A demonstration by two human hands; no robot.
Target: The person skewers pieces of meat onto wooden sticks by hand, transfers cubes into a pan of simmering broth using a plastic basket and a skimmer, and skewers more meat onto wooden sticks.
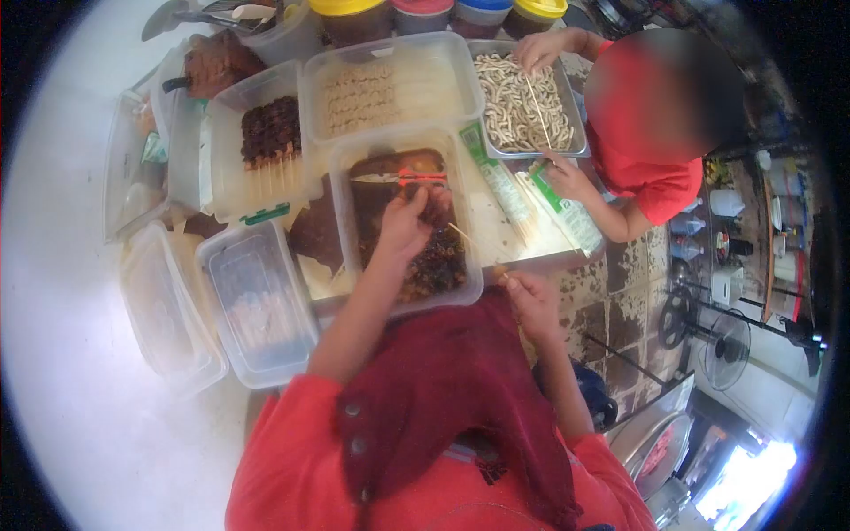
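Over a plastic tub (340, 190) of dark, wet pieces (432, 265), my left hand (405, 223) has its fingers pressed together; what they hold is too small to name. A red-handled tool (423, 178) lies just beyond its fingertips. Below and to the right of the tub, my right hand (534, 305) is closed in a pinch on the near end of a thin wooden skewer (463, 236). The skewer slants up toward my left hand, and its far end is unclear.
A tub (397, 44) holds pale skewered rows; another (226, 115) holds dark skewers (272, 137). Empty-looking tubs (257, 301) stand left. Across the table, a person in red (651, 190) holds a stick over a metal tray (578, 133) of pale strips. Green-white packets (505, 195) lie between.
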